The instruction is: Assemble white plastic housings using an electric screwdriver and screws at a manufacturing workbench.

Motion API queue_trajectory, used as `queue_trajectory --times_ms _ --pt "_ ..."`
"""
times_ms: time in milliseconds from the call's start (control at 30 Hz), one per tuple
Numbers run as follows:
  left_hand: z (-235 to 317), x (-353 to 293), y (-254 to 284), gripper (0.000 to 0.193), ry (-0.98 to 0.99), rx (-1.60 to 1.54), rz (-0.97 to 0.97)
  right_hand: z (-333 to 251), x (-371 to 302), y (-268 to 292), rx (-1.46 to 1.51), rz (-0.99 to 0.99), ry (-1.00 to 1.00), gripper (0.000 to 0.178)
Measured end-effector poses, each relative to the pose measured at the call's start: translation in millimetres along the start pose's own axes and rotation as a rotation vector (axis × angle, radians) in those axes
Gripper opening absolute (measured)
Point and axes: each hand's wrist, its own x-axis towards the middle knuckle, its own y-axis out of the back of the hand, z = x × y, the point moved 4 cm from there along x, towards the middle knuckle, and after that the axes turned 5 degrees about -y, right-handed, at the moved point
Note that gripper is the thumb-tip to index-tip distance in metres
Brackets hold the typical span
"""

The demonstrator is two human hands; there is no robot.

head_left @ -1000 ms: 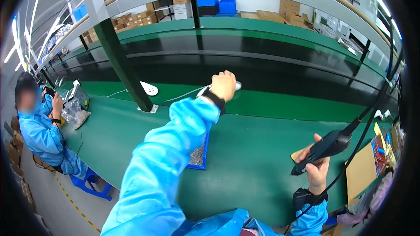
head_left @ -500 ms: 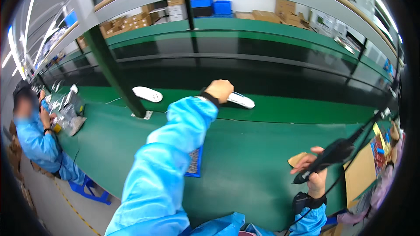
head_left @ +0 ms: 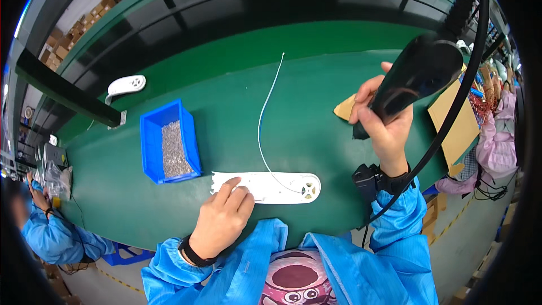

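Observation:
A long white plastic panel [head_left: 276, 187] with rounded ends lies flat on the green table near its front edge. My left hand [head_left: 222, 219] rests on the panel's left end, fingers spread over it. A thin white wire [head_left: 264, 118] runs from the panel away across the table. My right hand [head_left: 383, 124] is raised at the right and grips a black electric screwdriver [head_left: 415, 76], whose black cable [head_left: 451, 107] curves up and down past my wrist. A black wrist strap sits on each forearm.
A blue bin [head_left: 167, 141] of small screws stands left of the panel. Another white panel [head_left: 126, 85] lies at the far left. Brown cardboard pieces [head_left: 457, 118] lie at the right. A person in blue [head_left: 51, 231] sits left, another in pink [head_left: 497, 135] right.
My left hand, stretched to the far side earlier, has come back with the white panel and set it down by the front edge. My right hand has lifted the screwdriver higher.

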Motion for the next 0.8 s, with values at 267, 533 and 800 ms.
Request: queue_trajectory --times_ms 267,533,800 --pt "-108 -12 41 0.018 0.509 0.126 0.337 -8 -7 -21 -0.009 0.053 -0.069 0.068" --pt "-140 -30 2 0.008 0.493 0.121 0.096 -13 -15 -31 -0.046 -0.092 -0.132 0.07" --pt "-135 -30 15 0.007 0.498 -0.048 0.297 -14 -13 -52 0.093 0.037 -0.142 0.065"
